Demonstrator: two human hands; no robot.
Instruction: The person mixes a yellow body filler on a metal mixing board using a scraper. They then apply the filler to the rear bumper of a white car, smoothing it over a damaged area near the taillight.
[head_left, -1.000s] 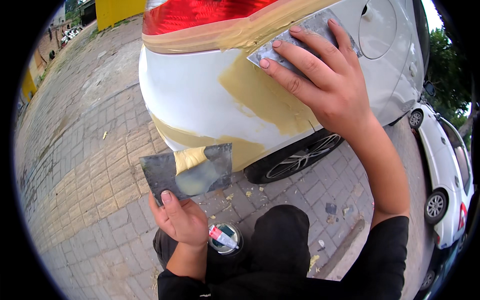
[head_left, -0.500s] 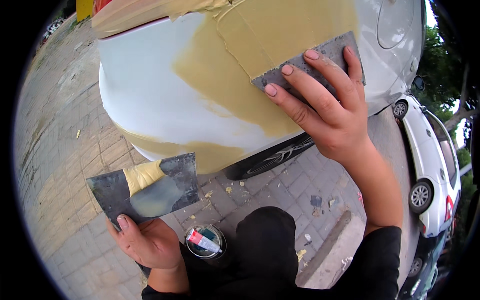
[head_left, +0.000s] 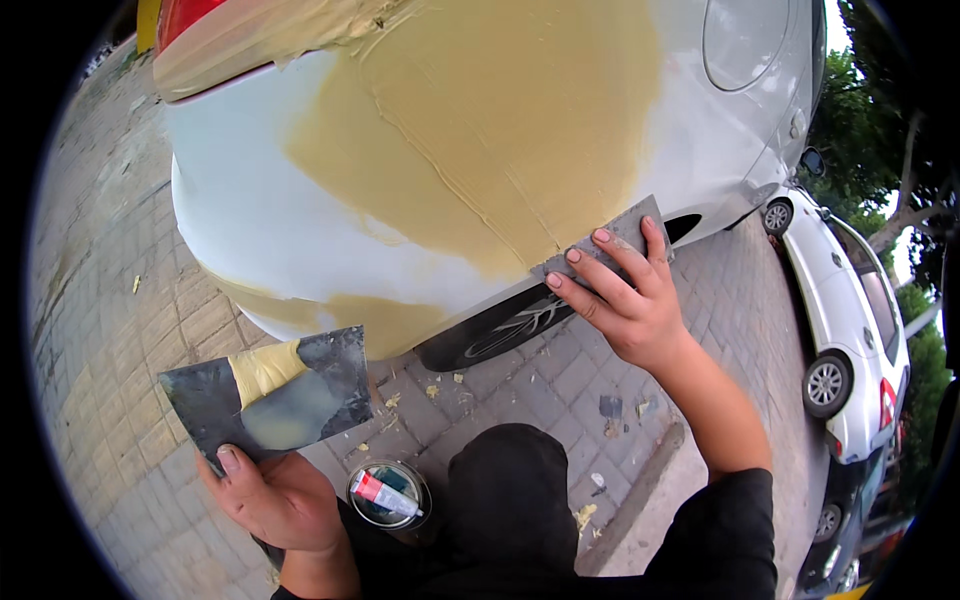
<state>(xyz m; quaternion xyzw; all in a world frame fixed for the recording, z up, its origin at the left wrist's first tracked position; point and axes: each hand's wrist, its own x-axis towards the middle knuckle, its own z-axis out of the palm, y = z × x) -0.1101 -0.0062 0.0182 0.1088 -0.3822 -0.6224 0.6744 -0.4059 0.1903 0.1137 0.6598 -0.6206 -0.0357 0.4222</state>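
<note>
My right hand (head_left: pixel 635 305) grips a grey metal putty spreader (head_left: pixel 632 228), its fingers laid across the blade. The spreader's edge meets the lower border of the tan body filler (head_left: pixel 490 110) on the white car's rear side panel (head_left: pixel 240 160), just above the wheel (head_left: pixel 505 325). A raised ridge of filler runs down toward the blade. Low on the left, my left hand (head_left: pixel 275 500) pinches a dark, stained flat plate (head_left: pixel 320 385) between thumb and fingers. A thick band of pale yellow filler (head_left: pixel 265 372) lies across that plate's top edge.
A tin (head_left: pixel 422 488) with a red and white tube (head_left: pixel 388 494) on top stands beside my knee (head_left: pixel 510 490). Dried filler scraps lie on the paving bricks. A concrete kerb (head_left: pixel 640 500) is at the lower right; a white parked car (head_left: pixel 840 320) stands beyond.
My right hand has drawn the spreader down over the filler to the panel's lower edge near the wheel. My left hand still holds the loaded plate. The view has shifted slightly.
</note>
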